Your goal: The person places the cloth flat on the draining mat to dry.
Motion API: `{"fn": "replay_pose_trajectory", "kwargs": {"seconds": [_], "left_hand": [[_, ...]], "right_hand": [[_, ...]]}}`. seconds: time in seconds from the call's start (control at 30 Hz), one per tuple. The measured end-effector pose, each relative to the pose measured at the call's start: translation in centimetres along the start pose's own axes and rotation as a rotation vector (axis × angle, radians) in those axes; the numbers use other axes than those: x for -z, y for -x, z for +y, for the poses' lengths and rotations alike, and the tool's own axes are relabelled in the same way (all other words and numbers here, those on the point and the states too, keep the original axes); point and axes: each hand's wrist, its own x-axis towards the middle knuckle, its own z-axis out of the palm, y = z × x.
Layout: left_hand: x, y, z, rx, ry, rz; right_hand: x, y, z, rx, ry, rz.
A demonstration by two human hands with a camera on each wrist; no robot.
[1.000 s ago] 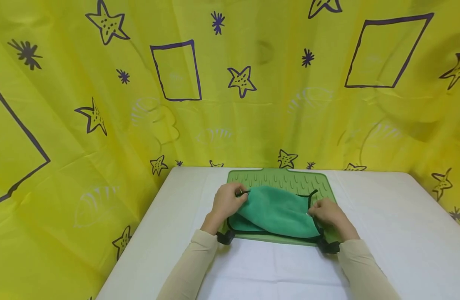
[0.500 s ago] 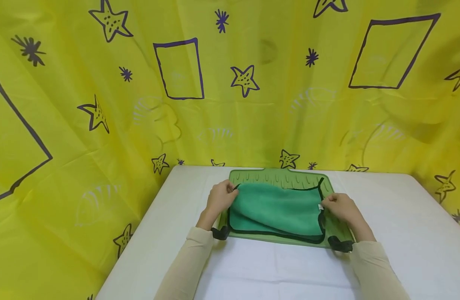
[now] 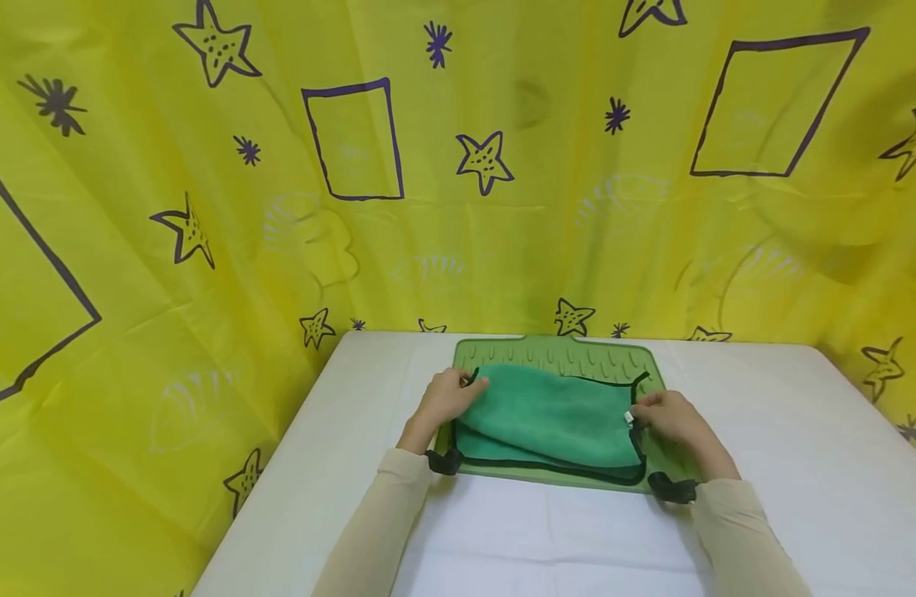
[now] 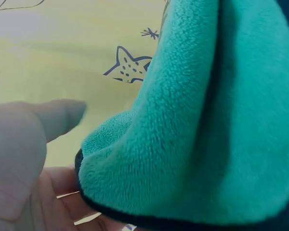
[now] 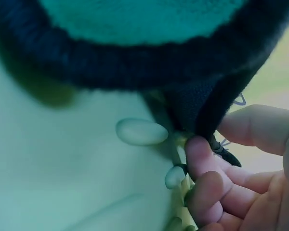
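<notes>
You had a yellow curtain [image 3: 528, 240] with dark stars hanging behind a white-covered table [image 3: 771, 423]. Your right hand [image 3: 674, 417] had thumb and fingertips pinched on the dark-trimmed edge of the green cloth [image 3: 550, 414], next to its white tag [image 3: 628, 419]. Your left hand [image 3: 444, 395] was looser: thumb clear of the fabric, other fingers behind the far left corner. The cloth lay doubled over on the green mat [image 3: 547, 352], top layer slanted, lower layer peeking out at the near left.

My worry was a tug from the right: with the left corner unpinched, the top layer could've skewed more, or the cloth could've snagged on those mat nubs. Pose-wise, both forearms reached forward, hands at opposite short sides, fingers turned inward, sleeves [image 3: 398, 497] well back from the fabric.
</notes>
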Motion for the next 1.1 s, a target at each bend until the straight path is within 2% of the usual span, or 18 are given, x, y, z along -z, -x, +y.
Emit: {"fn": "replay_pose_trajectory", "kwargs": {"seconds": [0.13, 0.27, 0.33, 0.43, 0.6, 0.67, 0.83, 0.97, 1.1], "left_hand": [[0.1, -1.4, -0.1, 0.054, 0.039, -0.018], [0.3, -2.9, -0.3, 0.139, 0.09, -0.074], [0.3, -3.5, -0.4, 0.159, 0.096, -0.077], [0.4, -4.1, -0.3, 0.147, 0.112, -0.074], [0.5, -4.2, -0.1, 0.095, 0.114, 0.0], [0.5, -4.2, 0.0, 0.079, 0.091, 0.044], [0.5, -4.4, -0.1, 0.039, 0.065, 0.087], [0.6, -4.6, 0.0, 0.031, 0.064, 0.106], [0.8, -4.9, 0.3, 0.058, 0.072, 0.162]], "right_hand": [[-0.4, 0.0, -0.2, 0.003, -0.017, -0.045], [-0.6, 0.3, -0.3, 0.023, -0.018, -0.049], [-0.7, 0.4, -0.4, 0.035, -0.017, -0.048], [-0.7, 0.3, -0.5, 0.055, -0.005, -0.041], [0.0, 0.2, -1.0, 0.109, 0.054, 0.02], [0.5, 0.3, -1.4, 0.126, 0.052, 0.05], [1.6, 0.6, -1.7, 0.126, 0.018, 0.087], [2.3, -0.1, -1.5, 0.145, 0.026, 0.092], [3.1, -1.6, -1.9, 0.185, 0.025, 0.079]]}}
